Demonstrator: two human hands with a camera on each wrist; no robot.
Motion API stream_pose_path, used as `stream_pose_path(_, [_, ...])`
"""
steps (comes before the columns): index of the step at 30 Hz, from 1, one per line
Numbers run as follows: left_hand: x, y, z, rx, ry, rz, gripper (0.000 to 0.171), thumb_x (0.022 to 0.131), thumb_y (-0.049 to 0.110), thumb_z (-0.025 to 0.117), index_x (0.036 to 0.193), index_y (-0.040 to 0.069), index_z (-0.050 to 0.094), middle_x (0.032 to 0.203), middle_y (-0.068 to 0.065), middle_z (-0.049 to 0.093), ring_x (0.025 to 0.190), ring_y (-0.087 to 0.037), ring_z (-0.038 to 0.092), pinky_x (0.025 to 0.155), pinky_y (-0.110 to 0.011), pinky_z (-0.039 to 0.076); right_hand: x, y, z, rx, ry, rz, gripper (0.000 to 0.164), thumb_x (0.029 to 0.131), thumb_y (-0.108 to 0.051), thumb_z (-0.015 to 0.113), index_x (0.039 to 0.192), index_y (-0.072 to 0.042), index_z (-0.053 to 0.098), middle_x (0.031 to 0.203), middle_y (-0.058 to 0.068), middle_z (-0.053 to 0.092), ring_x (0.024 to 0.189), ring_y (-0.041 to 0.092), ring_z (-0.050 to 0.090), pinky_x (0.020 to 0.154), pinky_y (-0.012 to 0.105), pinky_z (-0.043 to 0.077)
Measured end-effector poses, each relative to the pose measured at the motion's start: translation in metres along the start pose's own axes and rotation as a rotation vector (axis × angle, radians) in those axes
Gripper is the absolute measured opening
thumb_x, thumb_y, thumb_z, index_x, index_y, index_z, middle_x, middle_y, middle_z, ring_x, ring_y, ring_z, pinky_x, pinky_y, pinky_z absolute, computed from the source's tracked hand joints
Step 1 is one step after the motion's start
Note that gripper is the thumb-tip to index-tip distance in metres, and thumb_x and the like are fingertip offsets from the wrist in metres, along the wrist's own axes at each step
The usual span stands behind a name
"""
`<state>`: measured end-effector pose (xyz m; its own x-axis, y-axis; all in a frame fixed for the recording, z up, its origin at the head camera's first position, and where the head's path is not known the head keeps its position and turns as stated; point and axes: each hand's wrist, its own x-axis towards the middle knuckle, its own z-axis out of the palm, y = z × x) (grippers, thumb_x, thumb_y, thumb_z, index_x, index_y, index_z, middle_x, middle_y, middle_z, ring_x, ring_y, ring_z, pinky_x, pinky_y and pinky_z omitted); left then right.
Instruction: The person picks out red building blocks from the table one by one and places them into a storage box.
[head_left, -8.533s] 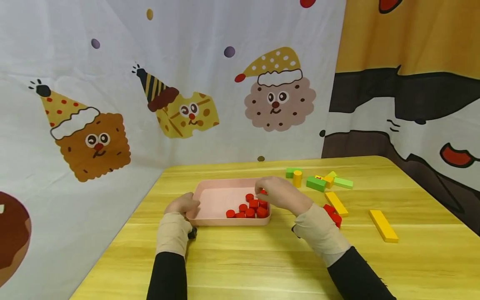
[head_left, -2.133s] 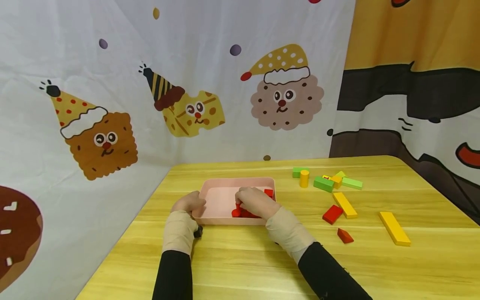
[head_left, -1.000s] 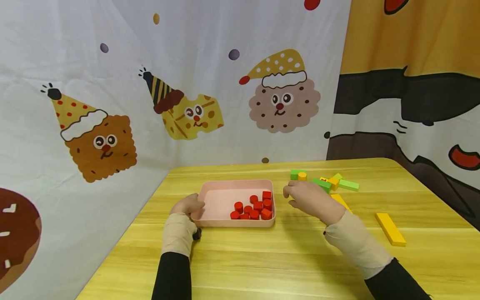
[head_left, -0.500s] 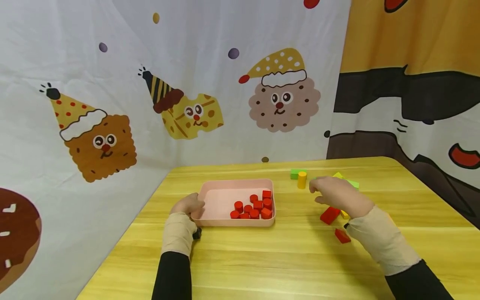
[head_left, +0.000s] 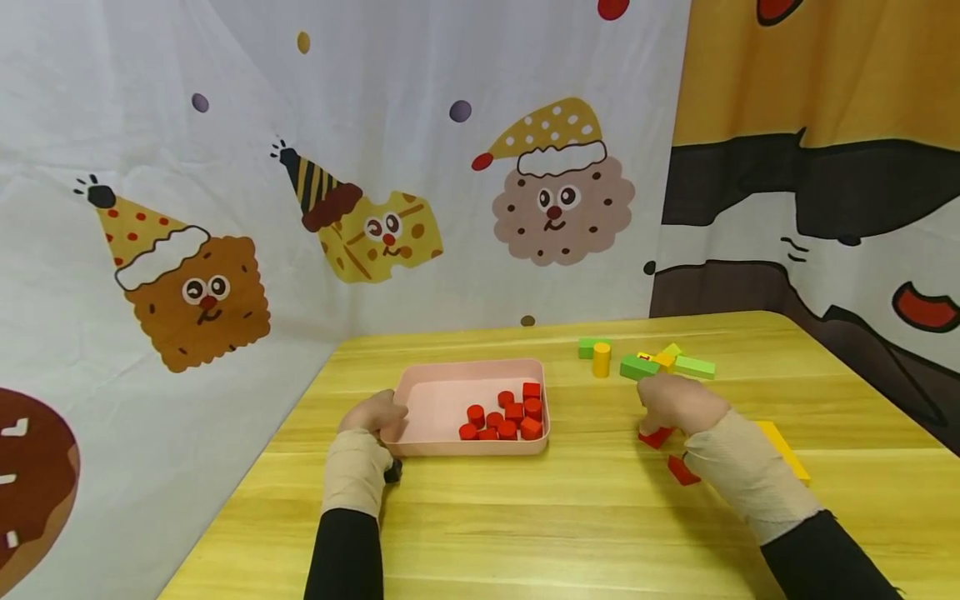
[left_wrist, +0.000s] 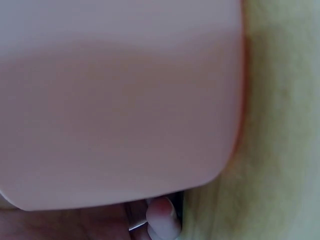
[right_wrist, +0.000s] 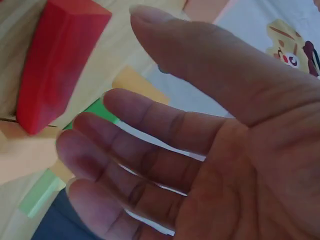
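Note:
My left hand (head_left: 371, 412) holds the left end of the pink tray (head_left: 468, 447). In the left wrist view the tray (left_wrist: 120, 120) fills most of the picture, with a fingertip (left_wrist: 162, 217) below its edge. Several red blocks (head_left: 507, 430) lie in the tray's right part. My right hand (head_left: 682, 402) is over a red rectangular block (head_left: 656, 438) on the table, partly hiding it. The right wrist view shows that block (right_wrist: 57, 65) apart from the relaxed fingers and thumb of the hand (right_wrist: 215, 135). A red triangular block (head_left: 683, 472) lies nearer, beside the wrist.
At the back right are a yellow cylinder (head_left: 602, 361), green blocks (head_left: 637, 367) and a light green block (head_left: 695, 367). A yellow plank (head_left: 783, 450) lies behind the right wrist, partly covered. A printed curtain (head_left: 450, 292) hangs behind the table (head_left: 480, 517).
The right hand, in the tray 2.1 seconds ago, has moved right and then down to the red rectangular block. A red cylinder now stands in the tray where it was. The left hand stays put.

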<state>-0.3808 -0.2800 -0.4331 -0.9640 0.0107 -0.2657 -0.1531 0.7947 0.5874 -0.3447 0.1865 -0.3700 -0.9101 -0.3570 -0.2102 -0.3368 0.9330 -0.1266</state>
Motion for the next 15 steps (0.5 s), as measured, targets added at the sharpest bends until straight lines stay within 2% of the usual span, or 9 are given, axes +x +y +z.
stream_pose_path(4, [0.0029, -0.0019, 0.0008, 0.019, 0.001, 0.013, 0.063, 0.094, 0.02, 0.045, 0.144, -0.01, 0.021, 0.15, -0.031, 0.023, 0.135, -0.043, 0.023, 0.108, -0.055, 0.027, 0.0014, 0.0028, 0.0041, 0.022, -0.011, 0.035, 0.021, 0.074, -0.011, 0.071, 0.07, -0.008, 0.051, 0.066, 0.003, 0.041, 0.058, 0.018, 0.039, 0.054, 0.029, 0.032])
stream_pose_path(8, [0.0016, -0.0006, 0.0007, 0.006, -0.006, 0.017, 0.064, 0.094, 0.02, 0.044, 0.144, -0.01, 0.02, 0.15, -0.031, 0.022, 0.134, -0.043, 0.024, 0.108, -0.054, 0.028, 0.0029, 0.0043, 0.0067, 0.009, -0.01, 0.044, 0.019, 0.072, -0.01, 0.07, 0.069, -0.009, 0.051, 0.064, 0.002, 0.039, 0.057, 0.018, 0.038, 0.053, 0.029, 0.031])
stream_pose_path(15, [-0.0044, 0.0024, 0.0002, -0.023, -0.016, 0.002, 0.065, 0.096, 0.022, 0.043, 0.147, -0.008, 0.015, 0.152, -0.03, 0.016, 0.137, -0.044, 0.015, 0.11, -0.055, 0.023, 0.0058, 0.0049, 0.0105, -0.025, -0.012, 0.02, 0.023, 0.07, -0.012, 0.073, 0.072, -0.008, 0.051, 0.066, 0.004, 0.049, 0.061, 0.021, 0.045, 0.055, 0.031, 0.036])
